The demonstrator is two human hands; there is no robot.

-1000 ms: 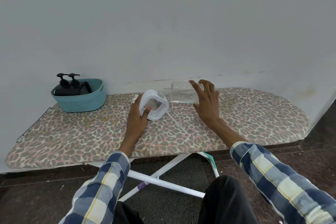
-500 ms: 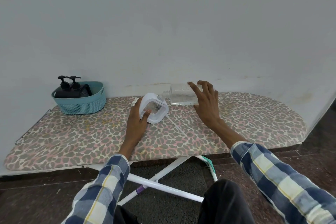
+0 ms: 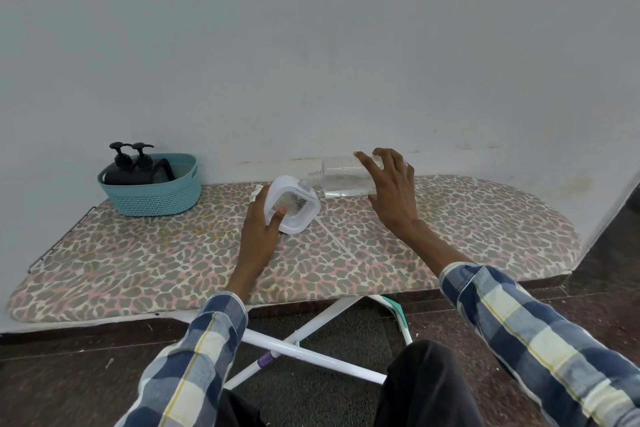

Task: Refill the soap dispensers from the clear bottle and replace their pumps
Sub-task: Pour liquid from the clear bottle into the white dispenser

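Note:
My left hand [image 3: 260,222] grips a white, square soap dispenser [image 3: 293,207] and tilts it on the leopard-print ironing board [image 3: 138,260]. My right hand [image 3: 391,191] holds the clear bottle [image 3: 341,177] almost on its side, its open neck right at the dispenser's top. A little clear liquid lies along the bottle's lower side. A thin clear pump tube [image 3: 334,238] lies on the board just right of the dispenser. A white piece [image 3: 257,191] shows behind my left hand.
A teal basket [image 3: 152,194] stands at the board's far left with two black pump dispensers [image 3: 133,163] in it. A grey wall runs close behind the board. The board's white legs [image 3: 301,354] cross below, over dark floor.
The bottle has been tipped a little more level and lifted slightly, its neck staying at the dispenser. My left hand keeps the dispenser tilted in place.

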